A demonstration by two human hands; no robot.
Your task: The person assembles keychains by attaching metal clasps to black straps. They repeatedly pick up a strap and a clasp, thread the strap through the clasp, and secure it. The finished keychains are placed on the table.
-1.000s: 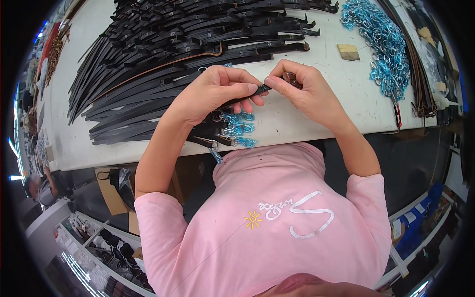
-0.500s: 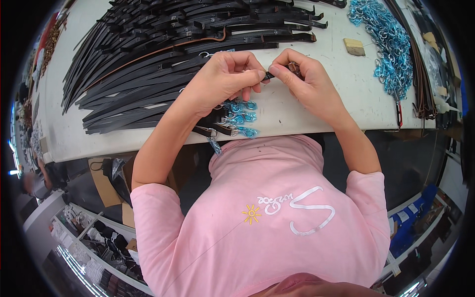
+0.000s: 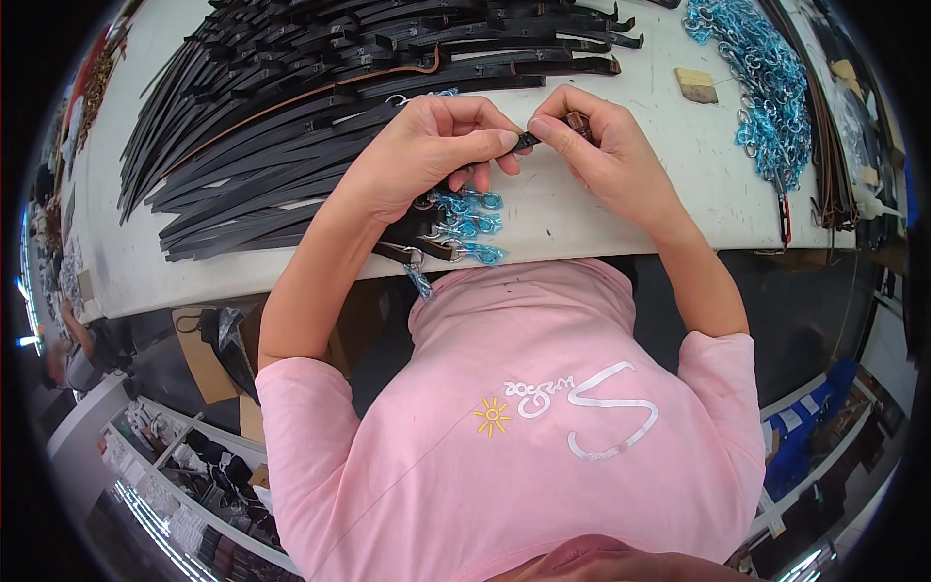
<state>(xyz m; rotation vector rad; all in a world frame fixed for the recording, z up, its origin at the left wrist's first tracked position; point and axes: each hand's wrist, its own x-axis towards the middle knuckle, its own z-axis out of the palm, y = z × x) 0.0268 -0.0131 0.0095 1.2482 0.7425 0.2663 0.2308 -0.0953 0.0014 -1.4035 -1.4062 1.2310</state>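
Note:
My left hand [image 3: 432, 150] and my right hand [image 3: 599, 150] meet above the white table, both closed in a pinch. Between their thumbs and forefingers runs a small black strip [image 3: 527, 142], gripped from both sides; its ends are hidden by the fingers. A brown, shiny piece [image 3: 579, 124] shows at the curled fingers of my right hand, its kind unclear. Below my left hand lie metal snap hooks [image 3: 475, 225] in blue plastic, fixed to black straps. Long black straps [image 3: 252, 194] fan out leftward, partly behind my left hand and forearm.
More black straps [image 3: 320, 48] cover the table's far left, with one brown strap [image 3: 320, 90] among them. A yellowish block [image 3: 695, 85] sits at the right. Beyond it lie blue-wrapped metal hardware [image 3: 771, 87] and brown straps [image 3: 834, 175]. The white table's [image 3: 601, 238] near edge touches my shirt.
Slightly more of the black strip shows between my fingertips. My right hand has tilted a little, showing more of the brown piece. Both hands keep their pinch.

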